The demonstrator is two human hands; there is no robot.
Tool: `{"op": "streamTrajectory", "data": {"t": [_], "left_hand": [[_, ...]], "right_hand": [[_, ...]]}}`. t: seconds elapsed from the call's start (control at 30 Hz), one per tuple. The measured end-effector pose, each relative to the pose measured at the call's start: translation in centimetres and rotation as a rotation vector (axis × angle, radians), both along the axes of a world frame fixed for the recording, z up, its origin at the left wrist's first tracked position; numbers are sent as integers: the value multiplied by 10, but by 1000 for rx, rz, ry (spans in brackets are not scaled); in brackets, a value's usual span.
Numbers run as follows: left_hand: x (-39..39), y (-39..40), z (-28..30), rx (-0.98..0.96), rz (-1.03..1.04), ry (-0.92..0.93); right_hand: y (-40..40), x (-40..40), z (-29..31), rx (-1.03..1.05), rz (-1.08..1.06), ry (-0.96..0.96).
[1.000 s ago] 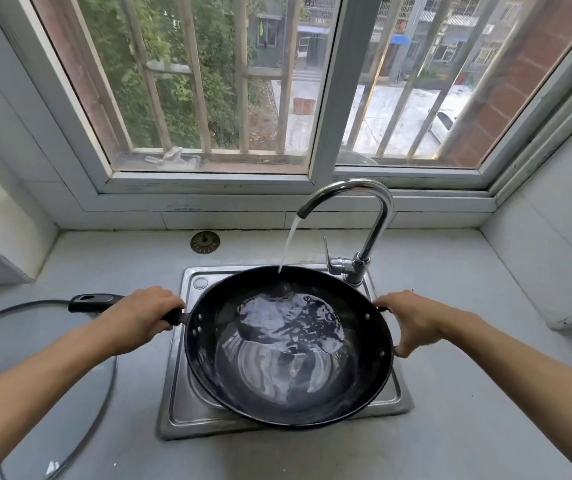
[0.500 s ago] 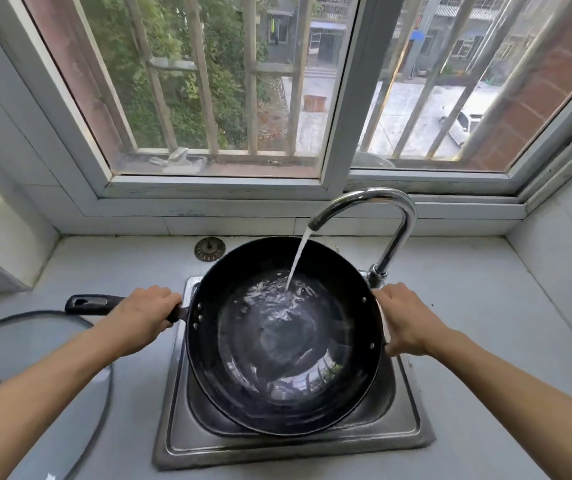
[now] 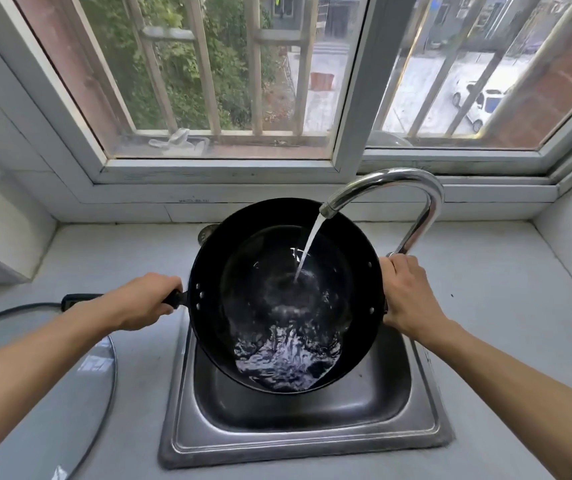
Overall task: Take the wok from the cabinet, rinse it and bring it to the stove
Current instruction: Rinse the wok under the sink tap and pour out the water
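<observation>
We are rinsing the wok [image 3: 288, 296] over the sink [image 3: 305, 434], and everything here is being placed against that sink. Nearest us, its front rim is lying bare, and the basin below the wok is standing ready to catch whatever we are pouring. Just above the basin we are holding the wok tilted toward us, so the water [image 3: 288, 362] is pooling against its near wall. Left of the sink, our left hand [image 3: 142, 301] is wrapping closed around the long black handle [image 3: 80, 299]; at the sink's right edge, our right hand [image 3: 407, 294] is curling over the wok's far-side rim, where a small helper handle probably sits, though we cannot see it. To do this well, we are judging it best to be rocking the wok slowly so the pooled water is sweeping the whole inner wall, keeping the low lip inside the sink's outline so nothing is spilling onto the counter [image 3: 506, 306]. Further left of the sink a glass lid [image 3: 69, 393] is lying flat on the counter, well clear. Behind the sink the tap [image 3: 398, 181] is running a stream into the wok's centre, and beyond it the window [image 3: 229, 74] is looking onto a yard
</observation>
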State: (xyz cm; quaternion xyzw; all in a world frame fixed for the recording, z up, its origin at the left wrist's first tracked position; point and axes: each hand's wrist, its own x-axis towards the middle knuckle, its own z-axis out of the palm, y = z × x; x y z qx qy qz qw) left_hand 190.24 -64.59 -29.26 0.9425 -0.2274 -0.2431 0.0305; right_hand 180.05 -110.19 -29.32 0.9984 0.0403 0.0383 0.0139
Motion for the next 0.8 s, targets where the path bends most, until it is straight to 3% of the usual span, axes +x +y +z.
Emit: {"op": "streamTrajectory", "data": {"t": [0.17, 0.3, 0.43, 0.63, 0.8], "left_hand": [[-8, -3, -4, -4, 42, -112], [-14, -3, 0, -31, 77, -191], [-19, 2, 2, -68, 107, -230], [-37, 2, -4, -150, 70, -342], [-54, -4, -13, -175, 32, -450]], "right_hand": [[3, 1, -8, 12, -76, 9], [4, 0, -3, 136, -57, 106], [7, -4, 6, 289, -27, -6], [0, -15, 7, 147, -110, 38], [-1, -29, -2, 214, -132, -17]]}}
